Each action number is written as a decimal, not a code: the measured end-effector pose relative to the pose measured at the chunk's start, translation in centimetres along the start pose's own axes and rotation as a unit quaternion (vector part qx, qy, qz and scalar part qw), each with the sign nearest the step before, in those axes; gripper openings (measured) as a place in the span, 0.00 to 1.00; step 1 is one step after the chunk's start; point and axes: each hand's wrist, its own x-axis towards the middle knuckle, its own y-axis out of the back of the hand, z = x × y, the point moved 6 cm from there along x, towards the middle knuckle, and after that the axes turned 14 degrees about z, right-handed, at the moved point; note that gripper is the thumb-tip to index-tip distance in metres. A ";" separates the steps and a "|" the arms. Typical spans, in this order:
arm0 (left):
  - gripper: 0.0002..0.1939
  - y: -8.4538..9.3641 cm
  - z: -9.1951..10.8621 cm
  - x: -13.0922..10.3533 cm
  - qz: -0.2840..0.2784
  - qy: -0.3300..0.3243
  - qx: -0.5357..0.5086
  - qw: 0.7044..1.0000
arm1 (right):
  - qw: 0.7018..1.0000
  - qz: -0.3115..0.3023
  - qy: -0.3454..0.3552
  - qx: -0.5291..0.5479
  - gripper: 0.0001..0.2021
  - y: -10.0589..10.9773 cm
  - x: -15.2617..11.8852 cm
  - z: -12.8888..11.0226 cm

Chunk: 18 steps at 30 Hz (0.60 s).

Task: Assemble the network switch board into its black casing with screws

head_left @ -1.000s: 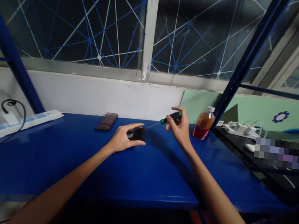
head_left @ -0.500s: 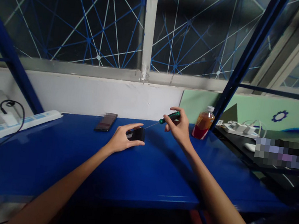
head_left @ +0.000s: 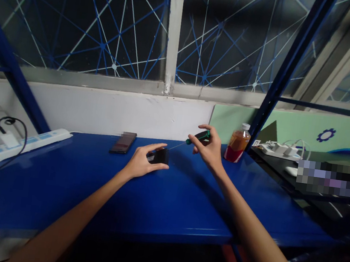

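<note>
My left hand [head_left: 141,161] grips a small black box-shaped object [head_left: 160,157] between thumb and fingers, low over the blue table; its exact kind cannot be made out. In my right hand [head_left: 209,146] is a screwdriver [head_left: 200,136] with a green and black handle, held by thumb and fingertips. Its thin metal shaft slants down to the left, and the tip meets or almost meets the upper right edge of the black object. Whether it touches cannot be told.
A smartphone [head_left: 123,142] lies on the blue table [head_left: 165,203], left of my hands. A white power strip [head_left: 24,145] with a plugged-in charger is at the far left. A bottle of amber drink [head_left: 237,143] stands beyond my right wrist. Another power strip [head_left: 280,151] sits on a black desk at right.
The whole view has shifted very slightly. Both hands keep the same grips, and the screwdriver stays at the black object's edge.
</note>
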 end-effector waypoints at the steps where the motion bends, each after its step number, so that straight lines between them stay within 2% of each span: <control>1: 0.33 0.0 0.0 0.0 0.000 0.002 -0.001 1.000 | 1.000 -0.002 0.000 -0.005 0.23 0.0 0.0 0.0; 8: 0.32 0.0 0.0 -0.1 0.000 0.006 -0.006 1.000 | 0.998 -0.042 -0.020 0.038 0.25 -0.6 0.1 0.1; 18: 0.32 0.1 -0.1 0.1 0.005 0.002 0.009 1.000 | 1.000 -0.012 -0.005 -0.022 0.24 -0.3 -0.4 -0.6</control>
